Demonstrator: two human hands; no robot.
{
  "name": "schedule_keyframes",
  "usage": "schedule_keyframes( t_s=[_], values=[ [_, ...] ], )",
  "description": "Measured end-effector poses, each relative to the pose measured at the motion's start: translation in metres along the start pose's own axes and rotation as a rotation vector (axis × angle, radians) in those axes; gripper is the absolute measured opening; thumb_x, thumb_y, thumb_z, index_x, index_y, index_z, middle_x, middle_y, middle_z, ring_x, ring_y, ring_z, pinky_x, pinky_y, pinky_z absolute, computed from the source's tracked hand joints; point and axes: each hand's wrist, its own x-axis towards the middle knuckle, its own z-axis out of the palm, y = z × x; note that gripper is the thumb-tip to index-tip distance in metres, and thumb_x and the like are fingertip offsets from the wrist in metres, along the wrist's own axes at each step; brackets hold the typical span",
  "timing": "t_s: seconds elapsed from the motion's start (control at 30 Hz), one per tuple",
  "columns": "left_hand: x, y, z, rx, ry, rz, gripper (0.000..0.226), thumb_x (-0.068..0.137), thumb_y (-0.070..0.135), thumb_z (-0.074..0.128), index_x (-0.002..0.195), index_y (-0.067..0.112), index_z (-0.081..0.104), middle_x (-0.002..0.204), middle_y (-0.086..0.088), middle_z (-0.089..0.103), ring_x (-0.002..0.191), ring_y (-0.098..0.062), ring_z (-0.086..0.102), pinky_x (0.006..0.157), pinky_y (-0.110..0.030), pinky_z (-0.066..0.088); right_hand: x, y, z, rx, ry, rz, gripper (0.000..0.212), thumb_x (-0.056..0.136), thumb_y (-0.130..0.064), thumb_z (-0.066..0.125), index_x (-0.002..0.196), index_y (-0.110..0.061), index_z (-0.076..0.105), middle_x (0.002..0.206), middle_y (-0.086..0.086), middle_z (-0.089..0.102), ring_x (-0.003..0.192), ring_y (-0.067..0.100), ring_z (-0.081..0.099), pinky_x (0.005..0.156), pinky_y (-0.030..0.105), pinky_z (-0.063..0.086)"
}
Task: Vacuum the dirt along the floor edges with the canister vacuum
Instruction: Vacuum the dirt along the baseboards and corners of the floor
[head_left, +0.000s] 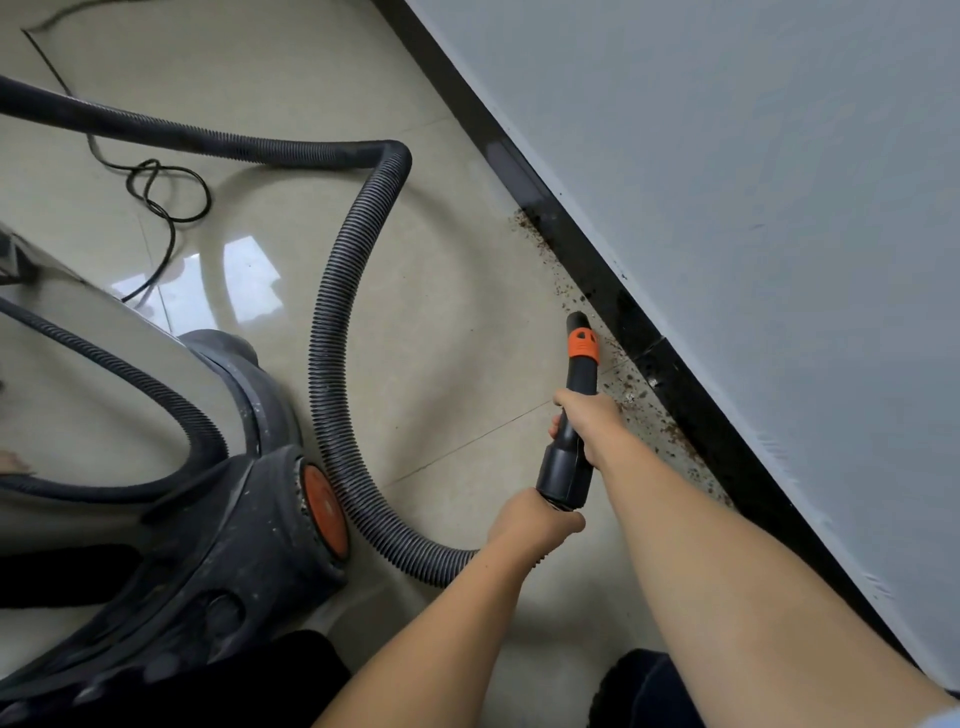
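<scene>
Both hands wrapped round the nozzle (579, 374): right hand (592, 423) forward, left hand (535, 519) behind. Tip down among dirt (582, 291) beside the baseboard (623, 306).

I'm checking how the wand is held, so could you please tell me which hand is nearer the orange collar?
The right hand: it grips the black nozzle tube just below the orange collar, while the left hand holds the hose end behind it.

One canister vacuum (223, 525), with one ribbed hose (343, 291) and one black nozzle (579, 364) with one orange collar (583, 345). One thin black power cord (156, 202). Two bare hands: left hand (535, 519), right hand (592, 421). One dark baseboard (597, 260). Dirt specks (540, 234): too many to count.
</scene>
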Motion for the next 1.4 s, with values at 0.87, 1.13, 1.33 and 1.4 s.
schedule_keyframes(
  t_s=[0.87,1.13,1.33,1.4],
  values=[
    [0.092,0.062,-0.070,-0.094,0.092,0.062,0.012,0.072,0.025,0.063,0.077,0.023,0.052,0.073,-0.002,0.058,0.065,-0.022,0.053,0.066,-0.028,0.042,0.083,-0.094,0.063,-0.049,-0.103,-0.076,0.017,0.084,-0.009,0.056,0.100,-0.007,0.051,0.062,0.006,0.054,0.048,0.018,0.053,0.054,0.028,0.048],
    [0.107,0.073,-0.085,-0.117,0.138,0.072,0.013,0.069,0.026,0.062,0.078,0.022,0.054,0.070,-0.001,0.058,0.065,-0.022,0.055,0.065,-0.029,0.045,0.096,-0.115,0.081,-0.068,-0.144,-0.099,0.009,0.084,-0.007,0.056,0.089,-0.008,0.049,0.061,0.007,0.053,0.047,0.019,0.051,0.051,0.026,0.046],
    [0.115,0.087,-0.106,-0.160,0.140,0.101,0.010,0.078,0.020,0.064,0.082,0.019,0.055,0.068,-0.001,0.057,0.059,-0.016,0.052,0.062,-0.025,0.044,0.103,-0.138,0.095,-0.071,-0.176,-0.106,0.012,0.084,-0.007,0.056,0.093,-0.007,0.049,0.062,0.007,0.053,0.047,0.018,0.052,0.051,0.025,0.047],
    [0.117,0.093,-0.113,-0.146,0.132,0.108,0.014,0.078,0.020,0.064,0.088,0.016,0.057,0.069,-0.002,0.058,0.058,-0.015,0.053,0.062,-0.025,0.045,0.106,-0.144,0.098,-0.056,-0.172,-0.106,0.016,0.084,-0.007,0.056,0.098,-0.005,0.049,0.062,0.007,0.053,0.047,0.018,0.052,0.051,0.025,0.048]
  ],
)
